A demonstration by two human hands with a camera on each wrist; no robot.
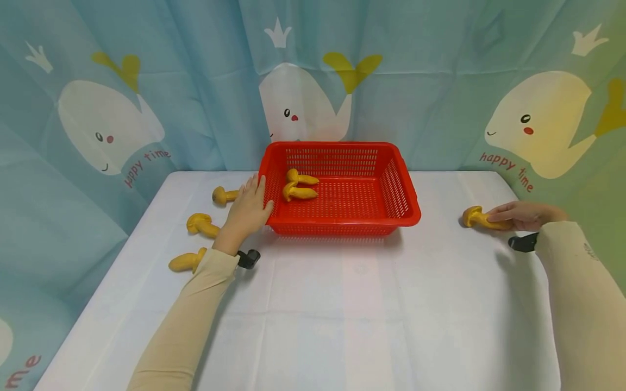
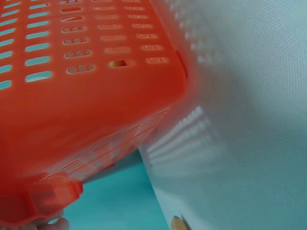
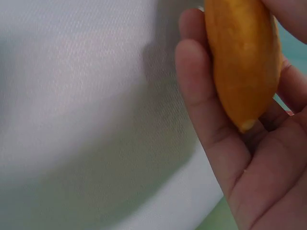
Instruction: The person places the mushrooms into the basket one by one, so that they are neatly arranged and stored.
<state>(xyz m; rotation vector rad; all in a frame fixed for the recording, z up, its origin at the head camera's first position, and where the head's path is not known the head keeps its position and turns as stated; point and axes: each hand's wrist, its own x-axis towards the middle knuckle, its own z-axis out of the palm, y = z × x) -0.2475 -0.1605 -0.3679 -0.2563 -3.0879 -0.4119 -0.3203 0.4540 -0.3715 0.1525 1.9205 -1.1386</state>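
Note:
A yellow mushroom (image 1: 481, 218) with a rounded cap is in my right hand (image 1: 525, 215), at the table's right side. The right wrist view shows the tapered stem (image 3: 244, 62) between thumb and fingers. My left hand (image 1: 248, 209) lies with extended fingers against the left rim of the red plastic basket (image 1: 337, 221); its thumb is spread apart. In the left wrist view the basket's slotted wall (image 2: 96, 105) fills the upper left, and only a bit of the fingers shows at the bottom. Two yellow mushrooms (image 1: 300, 193) lie inside the basket, at its left end.
Three more yellow mushrooms lie left of the basket: one beside the left hand (image 1: 220, 196), one nearer (image 1: 199, 224), and one nearest (image 1: 185, 263), partly hidden by the sleeve. A white cloth covers the table (image 1: 337, 315). A blue curtain (image 1: 210, 81) hangs behind.

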